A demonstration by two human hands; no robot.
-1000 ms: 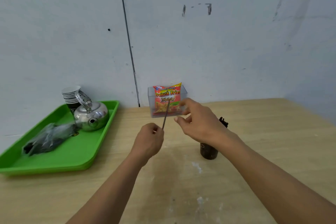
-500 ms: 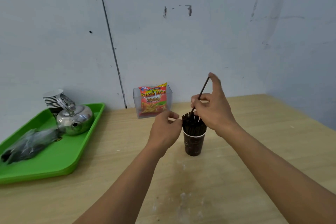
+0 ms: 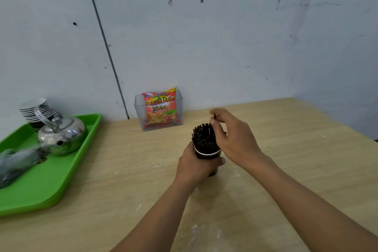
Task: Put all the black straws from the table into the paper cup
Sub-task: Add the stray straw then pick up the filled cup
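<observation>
The left hand (image 3: 197,164) wraps the paper cup (image 3: 208,154) steady; the right hand (image 3: 233,137) pinches one straw (image 3: 214,117), which should slide straight down among the packed black straws (image 3: 203,136).

I read this as a plain staged work corner, not a furnished home or shop. The pale wooden surface (image 3: 286,170) stands against bare, scuffed grey-white walls (image 3: 225,47). A green tray (image 3: 51,180) holds a metal kettle (image 3: 61,136) and stacked paper cups (image 3: 30,108). A clear plastic box (image 3: 158,109) holds a French fries snack packet (image 3: 160,108).
</observation>
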